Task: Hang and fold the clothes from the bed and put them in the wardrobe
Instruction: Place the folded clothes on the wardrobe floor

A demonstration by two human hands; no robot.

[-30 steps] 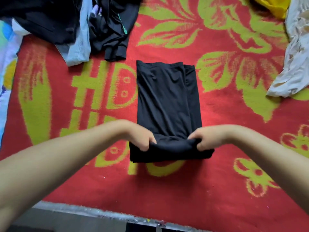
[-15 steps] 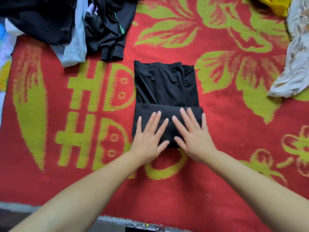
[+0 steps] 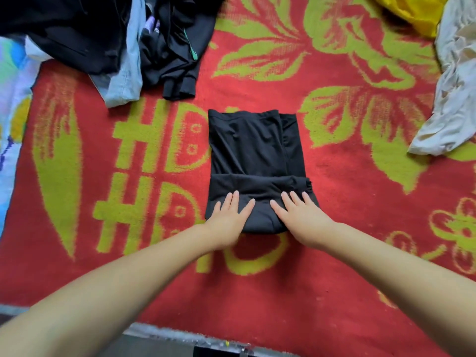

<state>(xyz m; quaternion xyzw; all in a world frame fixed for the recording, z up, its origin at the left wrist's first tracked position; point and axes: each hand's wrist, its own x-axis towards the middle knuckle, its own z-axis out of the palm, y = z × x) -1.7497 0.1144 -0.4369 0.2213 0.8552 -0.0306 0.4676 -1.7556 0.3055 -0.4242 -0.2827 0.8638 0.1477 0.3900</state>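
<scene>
Head view shows the left hand (image 3: 228, 217) and right hand (image 3: 300, 215) pressing flat, straight fingers on the half-folded soft black cloth garment (image 3: 255, 161) on the red-and-green bed blanket (image 3: 334, 253), while the dark clothes heap (image 3: 108, 39) and crumpled white cloth (image 3: 453, 99) wait unfolded.

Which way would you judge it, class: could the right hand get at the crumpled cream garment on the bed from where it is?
Probably yes. The right hand lies flat on the black garment, holding nothing, and only bare red blanket separates it from the cream garment.
</scene>
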